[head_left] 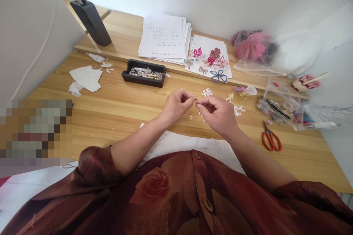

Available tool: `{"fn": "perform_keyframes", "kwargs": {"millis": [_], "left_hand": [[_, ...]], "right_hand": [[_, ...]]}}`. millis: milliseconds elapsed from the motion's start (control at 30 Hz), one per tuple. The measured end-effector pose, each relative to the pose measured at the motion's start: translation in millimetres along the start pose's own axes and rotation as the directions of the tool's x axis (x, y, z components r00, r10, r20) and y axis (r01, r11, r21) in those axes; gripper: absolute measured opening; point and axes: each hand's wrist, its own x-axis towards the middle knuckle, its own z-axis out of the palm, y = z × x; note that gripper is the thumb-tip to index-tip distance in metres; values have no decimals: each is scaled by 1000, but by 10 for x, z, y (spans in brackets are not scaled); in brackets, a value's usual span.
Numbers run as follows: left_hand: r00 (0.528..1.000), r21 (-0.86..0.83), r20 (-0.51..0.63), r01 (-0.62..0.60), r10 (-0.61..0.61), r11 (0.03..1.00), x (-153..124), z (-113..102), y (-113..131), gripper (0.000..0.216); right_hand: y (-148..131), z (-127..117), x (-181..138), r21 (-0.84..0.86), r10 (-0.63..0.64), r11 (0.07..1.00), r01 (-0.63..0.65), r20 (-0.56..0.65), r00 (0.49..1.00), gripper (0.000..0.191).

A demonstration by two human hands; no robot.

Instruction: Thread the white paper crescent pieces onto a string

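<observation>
Pinching a tiny piece (pixel 195 99), the left hand (pixel 176 107) nearly touches the right hand (pixel 219 114), whose fingers (pixel 204 100) bunch, their hold unclear; scissors (pixel 267 131) lie on the surface's (pixel 124 104) right.

Tiny piece (pixel 195 99), details unclear, between left hand (pixel 178 106) and right hand (pixel 218 114)

Bright diffuse light, soft shadows, hazy right-hand wall (pixel 310 11), pixelated patch (pixel 35 130) at left
</observation>
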Motion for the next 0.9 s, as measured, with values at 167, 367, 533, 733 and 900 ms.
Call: {"fn": "perform_keyframes", "kwargs": {"millis": [167,367,533,733,900], "left_hand": [[995,73,78,-61,56,995,-11,4,4,10],[971,-6,238,-2,4,1000,-26,-27,74,19],[972,-44,233,22,-11,999,-16,-63,92,25],[991,-104,134,3,11,995,13,-64,38,25],[996,-128,93,7,5,992,16,-37,20,23]], "right_hand": [[-68,-105,65,-169,-218,961,221,37,975,11],[-52,-280,329,13,-38,999,37,140,989,8],[121,-226,393,262,205,929,-263,228,952,20],[173,-74,243,392,348,804,-447,300,888,30],[82,-91,158,271,301,894,-358,231,925,21]]}}
